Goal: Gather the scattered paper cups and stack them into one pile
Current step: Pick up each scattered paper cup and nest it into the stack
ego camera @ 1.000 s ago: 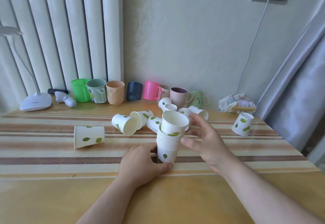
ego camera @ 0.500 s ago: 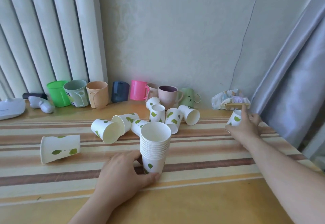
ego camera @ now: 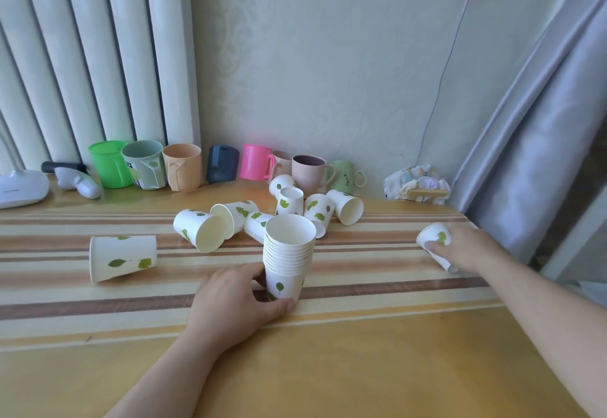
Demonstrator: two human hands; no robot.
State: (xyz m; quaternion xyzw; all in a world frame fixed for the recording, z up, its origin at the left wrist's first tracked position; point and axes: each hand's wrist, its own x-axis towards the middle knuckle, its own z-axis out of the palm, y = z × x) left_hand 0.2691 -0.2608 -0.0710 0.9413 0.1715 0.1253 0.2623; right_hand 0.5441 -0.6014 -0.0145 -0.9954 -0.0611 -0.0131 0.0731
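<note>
A stack of white paper cups (ego camera: 288, 260) with green leaf prints stands upright at the table's middle. My left hand (ego camera: 233, 302) wraps around its base. My right hand (ego camera: 466, 247) is out at the right edge, closed on a single paper cup (ego camera: 433, 237) tipped on its side. Several loose cups (ego camera: 295, 207) lie in a cluster just behind the stack. Another one, the lone cup (ego camera: 123, 258), lies on its side to the left.
A row of coloured mugs (ego camera: 184, 168) lines the wall behind the cluster. A white lamp base (ego camera: 19, 186) and a grey handheld device (ego camera: 77, 183) sit at the back left, a crumpled packet (ego camera: 417, 184) at the back right. A curtain (ego camera: 538, 122) hangs beside the table's right edge.
My right hand left the top of the stack, reached to the far right, closed on the cup there and tipped it over, drawing it nearer. The left hand stayed on the stack.
</note>
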